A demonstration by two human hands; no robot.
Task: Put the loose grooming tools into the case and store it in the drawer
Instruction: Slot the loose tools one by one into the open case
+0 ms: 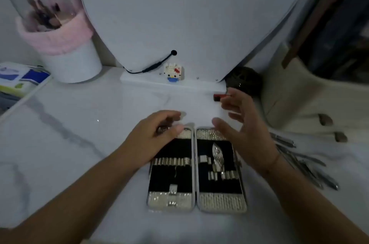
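While the left hand (157, 131) arches over the top end of the case's left half, its fingers are curled and its thumb lies on the studded rim. A small dark, shiny bit shows under the palm, but I cannot tell whether the hand grips it or only rests there. The right hand (246, 130) hangs just above the top of the right half, fingers spread wide and relaxed, holding nothing.

Under both hands the manicure case (196, 206) lies opened flat on the white marbled tabletop (79, 124), its two halves side by side, with black lining, rows of silvery loops and glittering studded ends. A silvery pointed tool (217, 154) sits in the right half. The left half shows only a small metal piece near its lower end.

To the right of the case, just past the right wrist, the loose grooming tools (305, 164) lie in a heap on the tabletop. A small red object (218, 96) sits near the right fingertips, and a dark round thing (246, 81) sits behind it.

Farther back stand a block-built cat figure (173, 73), a black cable (153, 66) and a large white oval panel (189, 14). At the far left stands a white domed brush holder (60, 44) with pink fluffy trim.
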